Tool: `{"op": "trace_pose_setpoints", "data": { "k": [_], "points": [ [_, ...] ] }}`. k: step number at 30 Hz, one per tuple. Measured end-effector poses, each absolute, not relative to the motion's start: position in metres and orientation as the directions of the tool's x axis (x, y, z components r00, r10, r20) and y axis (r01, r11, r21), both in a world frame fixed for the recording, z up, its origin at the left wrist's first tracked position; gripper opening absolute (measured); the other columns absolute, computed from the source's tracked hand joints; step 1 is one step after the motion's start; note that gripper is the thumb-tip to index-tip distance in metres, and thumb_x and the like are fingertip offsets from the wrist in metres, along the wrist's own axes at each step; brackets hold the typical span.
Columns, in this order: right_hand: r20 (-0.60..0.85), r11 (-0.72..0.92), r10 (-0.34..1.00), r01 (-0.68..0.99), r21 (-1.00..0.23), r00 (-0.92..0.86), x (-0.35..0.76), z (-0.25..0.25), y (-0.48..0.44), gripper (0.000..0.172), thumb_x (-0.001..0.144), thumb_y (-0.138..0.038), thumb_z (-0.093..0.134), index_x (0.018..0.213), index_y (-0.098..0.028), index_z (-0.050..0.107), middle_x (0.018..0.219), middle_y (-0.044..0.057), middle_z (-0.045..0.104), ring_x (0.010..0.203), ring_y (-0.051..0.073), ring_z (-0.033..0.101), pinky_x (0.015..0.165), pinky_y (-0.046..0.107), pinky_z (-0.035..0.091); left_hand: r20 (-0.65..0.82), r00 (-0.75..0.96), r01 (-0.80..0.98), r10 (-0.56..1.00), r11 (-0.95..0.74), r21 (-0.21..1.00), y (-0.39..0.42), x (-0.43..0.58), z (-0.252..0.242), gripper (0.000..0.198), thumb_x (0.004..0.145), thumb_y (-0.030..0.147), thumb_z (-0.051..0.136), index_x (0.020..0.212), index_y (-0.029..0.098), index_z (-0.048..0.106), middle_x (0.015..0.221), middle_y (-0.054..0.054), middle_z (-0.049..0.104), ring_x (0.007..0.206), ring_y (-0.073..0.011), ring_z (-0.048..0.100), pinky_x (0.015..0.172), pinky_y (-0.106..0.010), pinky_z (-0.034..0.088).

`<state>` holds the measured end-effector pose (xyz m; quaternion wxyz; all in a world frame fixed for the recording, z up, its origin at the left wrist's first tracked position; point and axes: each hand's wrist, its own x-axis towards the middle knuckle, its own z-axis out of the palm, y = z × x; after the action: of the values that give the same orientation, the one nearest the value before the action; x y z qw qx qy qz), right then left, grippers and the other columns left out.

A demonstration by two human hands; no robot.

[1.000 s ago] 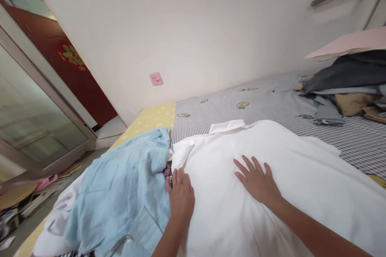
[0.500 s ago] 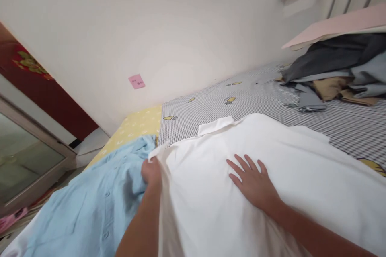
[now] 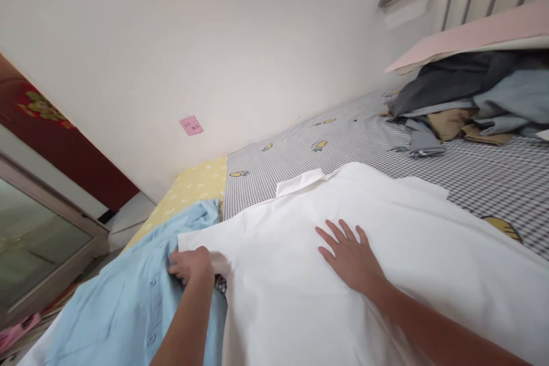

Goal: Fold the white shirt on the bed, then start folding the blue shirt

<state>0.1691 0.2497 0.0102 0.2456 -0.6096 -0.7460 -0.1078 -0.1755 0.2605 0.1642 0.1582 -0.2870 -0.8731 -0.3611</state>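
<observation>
A white shirt (image 3: 278,263) lies spread out on the bed, its collar toward the wall and one short sleeve stretched out to the left. My left hand (image 3: 191,265) is closed on the end of that sleeve, over the light blue shirt; the fingertips are partly hidden. Flat on the white shirt's upper middle rests my right hand (image 3: 350,254), fingers spread, holding nothing. Beside it on the left is the light blue buttoned shirt (image 3: 115,303), partly under the white sleeve.
A checked bedsheet (image 3: 300,148) with pineapple prints covers the bed, meeting a yellow patterned cloth (image 3: 197,177) on the left. Folded dark, grey and brown clothes (image 3: 467,88) are piled at the right under a pink board (image 3: 476,34). A pink note (image 3: 191,125) is on the wall.
My left hand has moved left and pulled the white sleeve out over the blue shirt, where it was bunched before. My right hand stays flat on the white shirt. The view has shifted slightly.
</observation>
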Motion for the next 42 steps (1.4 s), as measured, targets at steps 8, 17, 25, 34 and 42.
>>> {"op": "trace_pose_setpoints", "data": {
  "k": [8, 17, 25, 34, 42],
  "points": [
    [0.426, 0.223, 0.894, 0.963, -0.153, -0.14, 0.17, 0.018, 0.248, 0.05, 0.101, -0.041, 0.04, 0.149, -0.036, 0.053, 0.158, 0.004, 0.049, 0.146, 0.037, 0.041, 0.116, 0.066, 0.03, 0.514, 0.149, 0.989, 0.845, -0.129, -0.076, 0.26, -0.076, 0.141, 0.061, 0.097, 0.014, 0.031, 0.155, 0.031, 0.042, 0.163, -0.007, 0.043, 0.156, -0.0253, 0.027, 0.126, -0.052, 0.018],
    [0.33, 0.208, 0.932, 0.968, -0.138, -0.152, 0.173, 0.027, 0.248, 0.05, 0.103, -0.042, 0.039, 0.152, -0.038, 0.049, 0.161, 0.002, 0.044, 0.149, 0.036, 0.036, 0.118, 0.065, 0.025, -0.002, -0.102, 0.994, 0.995, 0.102, 0.038, 0.298, -0.099, 0.078, 0.058, 0.103, 0.045, 0.026, 0.16, 0.03, 0.03, 0.17, -0.005, 0.022, 0.158, -0.0302, 0.016, 0.125, -0.065, 0.015],
    [0.313, 0.191, 0.939, 0.973, -0.128, -0.143, 0.175, 0.03, 0.259, 0.053, 0.104, -0.045, 0.031, 0.153, -0.035, 0.048, 0.161, 0.004, 0.045, 0.148, 0.035, 0.035, 0.118, 0.063, 0.025, 0.015, -0.155, 0.988, 0.988, 0.155, 0.004, 0.207, -0.102, 0.077, 0.059, 0.102, 0.038, 0.033, 0.159, 0.024, 0.033, 0.169, -0.01, 0.026, 0.157, -0.0299, 0.021, 0.127, -0.058, 0.017],
    [0.115, 0.101, 0.989, 0.991, -0.09, -0.09, 0.165, 0.045, 0.219, 0.056, 0.105, -0.04, 0.02, 0.155, -0.037, 0.044, 0.165, 0.008, 0.038, 0.151, 0.037, 0.029, 0.115, 0.068, 0.02, 0.072, -0.366, 0.835, 0.928, 0.293, 0.466, -0.036, -0.065, 0.014, 0.074, 0.089, 0.026, 0.055, 0.16, 0.025, 0.031, 0.171, -0.01, 0.023, 0.159, -0.0304, 0.014, 0.127, -0.058, 0.018],
    [0.007, 0.366, 0.926, 0.896, -0.25, -0.376, 0.218, 0.028, 0.089, 0.053, 0.1, -0.055, 0.034, 0.148, -0.044, 0.053, 0.167, -0.004, 0.033, 0.154, 0.037, 0.026, 0.12, 0.064, 0.028, -0.555, -0.482, -0.34, 0.678, 0.439, 0.832, -0.134, -0.068, -0.025, 0.082, 0.076, 0.054, 0.077, 0.144, 0.019, 0.045, 0.141, -0.019, 0.063, 0.121, -0.0298, 0.067, 0.102, -0.04, 0.056]
  ]
}}
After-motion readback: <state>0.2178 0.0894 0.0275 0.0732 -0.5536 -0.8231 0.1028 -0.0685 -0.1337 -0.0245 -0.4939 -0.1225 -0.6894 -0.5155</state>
